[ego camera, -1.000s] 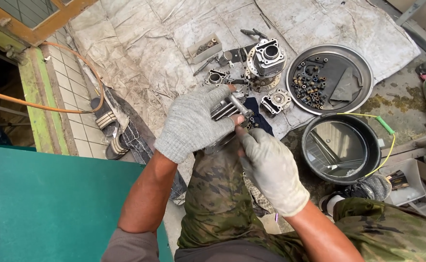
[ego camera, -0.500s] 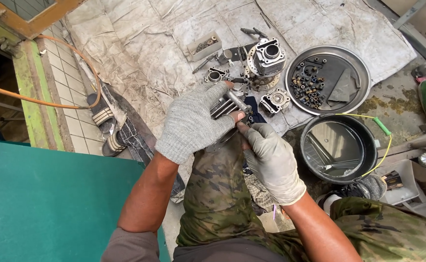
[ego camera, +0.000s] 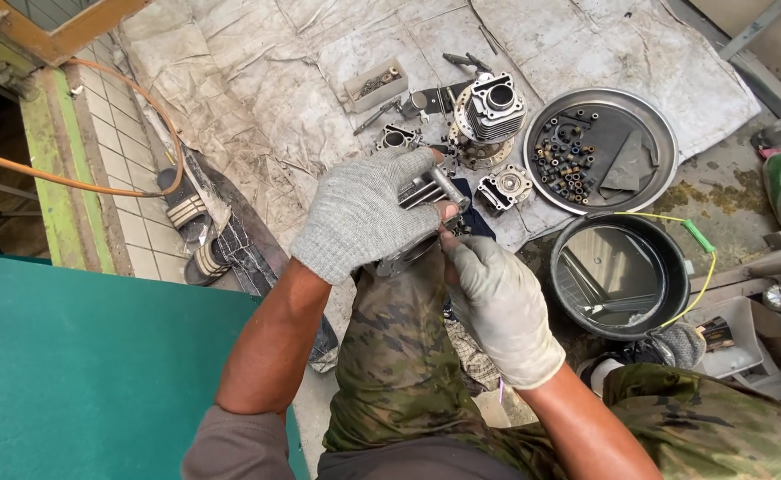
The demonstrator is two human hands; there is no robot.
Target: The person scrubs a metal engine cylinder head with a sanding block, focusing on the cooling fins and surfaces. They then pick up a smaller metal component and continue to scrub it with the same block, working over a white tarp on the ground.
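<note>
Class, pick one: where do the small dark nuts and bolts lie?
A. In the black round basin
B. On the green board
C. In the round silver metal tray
C: the small dark nuts and bolts lie heaped in the round silver metal tray, above the black round basin.

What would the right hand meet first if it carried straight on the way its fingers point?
The right hand points up and left, and its fingertips already touch the metal engine part gripped by the left hand.

My left hand [ego camera: 364, 218] and right hand [ego camera: 497, 302] meet over my knee, on a metal part [ego camera: 421, 191] between them. Beyond them, on the cloth [ego camera: 266, 89], stands the cylinder [ego camera: 490, 108]; to its right lies the tray [ego camera: 666, 142] of bolts, with the bowl [ego camera: 675, 267] nearer me.
</note>
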